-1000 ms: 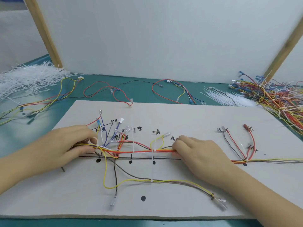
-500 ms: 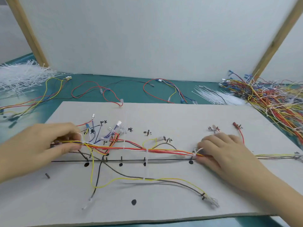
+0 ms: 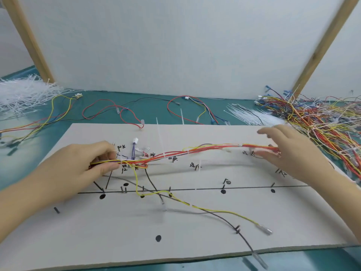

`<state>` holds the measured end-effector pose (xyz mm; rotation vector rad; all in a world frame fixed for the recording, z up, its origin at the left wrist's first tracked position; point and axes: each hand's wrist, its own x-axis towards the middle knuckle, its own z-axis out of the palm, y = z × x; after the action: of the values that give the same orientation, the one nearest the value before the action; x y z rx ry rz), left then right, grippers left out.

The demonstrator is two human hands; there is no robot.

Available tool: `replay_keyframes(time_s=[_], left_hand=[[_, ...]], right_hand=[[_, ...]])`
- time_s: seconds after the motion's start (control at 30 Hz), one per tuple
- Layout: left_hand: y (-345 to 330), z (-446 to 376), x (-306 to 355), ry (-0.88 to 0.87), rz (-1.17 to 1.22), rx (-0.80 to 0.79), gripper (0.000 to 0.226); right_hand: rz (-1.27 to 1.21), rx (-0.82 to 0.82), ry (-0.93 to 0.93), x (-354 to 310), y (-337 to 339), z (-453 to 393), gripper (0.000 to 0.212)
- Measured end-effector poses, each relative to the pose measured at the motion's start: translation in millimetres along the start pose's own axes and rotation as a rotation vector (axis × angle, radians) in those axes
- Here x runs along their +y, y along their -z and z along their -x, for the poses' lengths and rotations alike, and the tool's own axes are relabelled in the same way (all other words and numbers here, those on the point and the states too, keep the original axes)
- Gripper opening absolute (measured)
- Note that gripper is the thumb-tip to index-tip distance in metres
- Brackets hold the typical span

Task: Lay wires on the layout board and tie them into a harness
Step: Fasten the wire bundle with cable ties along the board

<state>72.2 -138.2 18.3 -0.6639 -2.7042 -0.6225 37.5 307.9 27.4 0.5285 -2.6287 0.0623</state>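
Nearest, at the lower edge of the frame, the pale layout board [image 3: 117, 241] is seen lying on a teal table [image 3: 23, 159], marked with a black line, black dots and handwritten labels, with short dark pegs standing in it. Across its lower right a yellow wire [image 3: 214, 210] and a dark wire [image 3: 224, 220] trail loose, each ending in a clear terminal. At mid-left the left hand [image 3: 82, 167] is pinching one end of the harness [image 3: 195, 151], a bundle of red, orange and yellow wires bound with white ties. The bundle is stretched to the right, lifted off the board, and its other end is gripped between thumb and fingers of the right hand [image 3: 287, 153], whose index finger is extended. Farther back, loose red, black and yellow wires [image 3: 109, 112] are strewn on the table. White cable ties [image 3: 23, 94] are heaped at upper left, more at centre right, beside a tangled wire pile [image 3: 322, 118]. Behind everything a white panel [image 3: 175, 45] is propped in wooden framing.
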Motion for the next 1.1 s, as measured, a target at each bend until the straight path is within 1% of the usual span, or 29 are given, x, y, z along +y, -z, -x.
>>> replay_keyframes(time_s=[0.03,0.07,0.1,0.13,0.17,0.2,0.23,0.3,0.33,0.37,0.4,0.47,0.53,0.6,0.63,0.7,0.73,0.77,0.8,0.87,0.9,0.93,0.97,1.0,1.03,1.07,1.1], left_hand=[[-1,3,-4,0.021,0.018,-0.018,0.022],[-1,6,-7,0.036,0.035,-0.040,0.031],[-2,9,-9,0.048,0.043,-0.064,0.039],[-3,10,-10,0.058,0.040,-0.078,0.042],[-4,11,-10,0.066,0.034,-0.078,0.040],[-4,9,-8,0.078,0.031,-0.063,0.036],[-4,7,-6,0.091,0.031,-0.033,0.030],[-2,0,2,0.105,0.032,0.051,0.022],[0,-4,6,0.106,0.027,0.103,0.024],[3,-9,11,0.102,0.015,0.160,0.027],[5,-14,16,0.089,0.000,0.214,0.029],[11,-22,23,0.060,0.006,0.268,0.027],[14,-26,26,0.041,0.002,0.223,0.022],[11,-25,20,0.040,-0.016,0.151,0.013],[9,-23,16,0.053,-0.014,0.120,0.010],[5,-18,8,0.099,0.007,0.071,0.009],[3,-16,5,0.116,0.019,0.054,0.011],[1,-14,2,0.125,0.028,0.046,0.012],[0,-13,1,0.124,0.032,0.047,0.012],[-1,-14,3,0.129,0.057,0.062,0.012],[-1,-16,4,0.130,0.069,0.078,0.013],[1,-18,6,0.126,0.073,0.094,0.015],[3,-20,6,0.110,0.086,0.106,0.018],[6,-21,8,0.094,0.123,0.099,0.025],[10,-20,10,0.076,0.176,0.065,0.034],[14,-18,13,0.060,0.210,0.007,0.046],[19,-16,15,0.034,0.206,-0.046,0.060]], right_hand=[[-0.018,-0.066,-0.114,7,-2,7,0.047],[-0.024,-0.155,-0.226,12,-3,12,0.044],[0.009,-0.276,-0.302,14,-4,15,0.036],[0.068,-0.385,-0.321,16,-4,14,0.027],[0.103,-0.427,-0.309,16,-5,12,0.022],[0.104,-0.399,-0.295,16,-4,8,0.020],[0.071,-0.302,-0.272,17,-2,2,0.020],[0.018,-0.013,-0.224,22,7,-9,0.027],[0.001,0.102,-0.210,24,11,-12,0.032],[-0.018,0.156,-0.220,26,14,-15,0.034],[-0.023,0.159,-0.234,29,15,-16,0.033],[0.026,0.073,-0.236,33,13,-11,0.029],[0.074,-0.020,-0.199,39,12,2,0.024],[0.049,-0.135,-0.189,48,15,15,0.025],[0.048,-0.226,-0.250,51,16,20,0.025],[0.107,-0.468,-0.401,56,18,26,0.020],[0.133,-0.501,-0.424,57,17,27,0.018],[0.113,-0.442,-0.432,56,18,26,0.017],[0.045,-0.286,-0.438,55,22,24,0.016],[-0.078,0.080,-0.439,55,35,17,0.016],[-0.096,0.172,-0.416,55,45,11,0.018],[-0.062,0.143,-0.396,54,53,3,0.024],[0.002,0.022,-0.375,53,58,-3,0.034],[0.087,-0.168,-0.373,50,60,-6,0.052],[0.167,-0.369,-0.390,47,59,-5,0.075],[0.230,-0.555,-0.402,40,58,-1,0.093],[0.254,-0.698,-0.375,31,56,3,0.103]])
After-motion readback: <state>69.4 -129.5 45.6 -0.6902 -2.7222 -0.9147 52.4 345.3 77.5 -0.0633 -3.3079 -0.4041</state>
